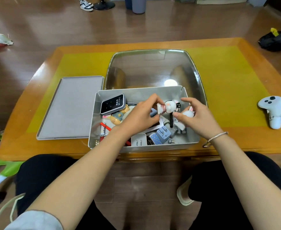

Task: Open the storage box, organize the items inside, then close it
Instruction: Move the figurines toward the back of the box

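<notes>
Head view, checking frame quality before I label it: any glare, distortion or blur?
Head view: a round lamp glare sits on the clear lid; wide-angle bending curves the table edges; the small items in the storage box look soft, labels barely legible.

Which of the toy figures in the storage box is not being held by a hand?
The bear figurine, lying at the box's left beside the Wi-Fi device. The left hand and right hand each hold a white rabbit figure.

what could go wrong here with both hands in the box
The left hand pinches a small white figurine over the cluttered storage box; it might slip into the pile. The right hand grips a white bunny toy, so neither hand steadies the box. The forearms may also nudge the box, which sits near the table edge.
</notes>
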A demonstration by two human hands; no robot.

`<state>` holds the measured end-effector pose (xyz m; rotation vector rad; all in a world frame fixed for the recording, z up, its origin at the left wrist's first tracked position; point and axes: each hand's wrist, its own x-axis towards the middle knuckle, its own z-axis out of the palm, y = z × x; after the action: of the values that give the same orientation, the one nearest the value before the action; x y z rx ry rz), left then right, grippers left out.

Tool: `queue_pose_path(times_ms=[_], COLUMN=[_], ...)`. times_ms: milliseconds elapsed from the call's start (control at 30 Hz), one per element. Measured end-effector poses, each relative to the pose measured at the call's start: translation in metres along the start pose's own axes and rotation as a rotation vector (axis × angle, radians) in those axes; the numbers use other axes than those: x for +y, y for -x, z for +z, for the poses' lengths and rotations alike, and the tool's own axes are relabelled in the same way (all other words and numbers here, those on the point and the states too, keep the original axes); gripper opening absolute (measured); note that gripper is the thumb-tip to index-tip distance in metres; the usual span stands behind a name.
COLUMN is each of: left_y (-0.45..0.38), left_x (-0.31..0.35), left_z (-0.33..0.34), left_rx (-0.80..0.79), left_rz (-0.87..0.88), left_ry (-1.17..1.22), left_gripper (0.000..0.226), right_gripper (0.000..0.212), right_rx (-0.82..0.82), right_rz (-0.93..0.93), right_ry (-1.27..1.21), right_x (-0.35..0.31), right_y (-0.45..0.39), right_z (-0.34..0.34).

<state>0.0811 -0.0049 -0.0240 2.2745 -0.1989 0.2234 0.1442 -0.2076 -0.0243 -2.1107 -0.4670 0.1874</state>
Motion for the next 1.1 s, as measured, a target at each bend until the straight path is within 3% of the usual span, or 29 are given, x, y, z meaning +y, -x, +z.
queue_pose_path(times_ms=[67, 133, 300, 533, 600, 700, 800, 933, 1033, 1100], left_y=[-0.002, -0.004, -0.013, -0.02, -0.023, -0.031, -0.039, -0.047, -0.052, -0.05], left_x=[0.001, 0.001, 0.004, 0.002, 0.001, -0.003, -0.007, -0.004, 0.003, 0.007], left_z=[-0.002, -0.002, 0.001, 0.014, 0.017, 0.019, 0.027, 0.041, 0.048, 0.046], left_rx=[-0.024, -0.062, -0.114, -0.133, -0.115, -0.158, -0.356, -0.562, -0.576, -0.452], left_rz=[0.027, 0.044, 0.033, 0.008, -0.003, -0.094, -0.041, -0.004, -0.029, -0.029], left_ry=[-0.002, -0.014, -0.01, -0.085, -0.074, -0.074, -0.373, -0.69, -0.749, -0.769], left_gripper=[0.029, 0.029, 0.03, 0.04, 0.043, 0.069, 0.058, 0.046, 0.045, 0.033], right_gripper=[0.054, 0.047, 0.026, 0.025, 0.026, 0.026, 0.026, 0.025, 0.026, 0.026], right_rx=[-0.091, -0.129, -0.103, -0.092, -0.042, 0.172, 0.309, 0.331, 0.349, 0.374], right_rz=[-0.002, -0.009, 0.029, -0.002, -0.025, -0.041, -0.028, -0.017, -0.011, -0.015], right_ry=[0.02, -0.042, -0.263, -0.308, -0.304, -0.303, -0.327, -0.276, -0.227, -0.228], right_x=[-0.002, -0.006, -0.01, -0.01, -0.01, -0.011, -0.01, -0.007, -0.005, -0.005], right_y=[-0.003, -0.005, -0.005, -0.007, -0.007, -0.009, -0.01, -0.008, -0.008, -0.008], right_z=[-0.001, -0.001, -0.01, -0.009, -0.006, -0.007, -0.014, -0.011, -0.008, -0.008])
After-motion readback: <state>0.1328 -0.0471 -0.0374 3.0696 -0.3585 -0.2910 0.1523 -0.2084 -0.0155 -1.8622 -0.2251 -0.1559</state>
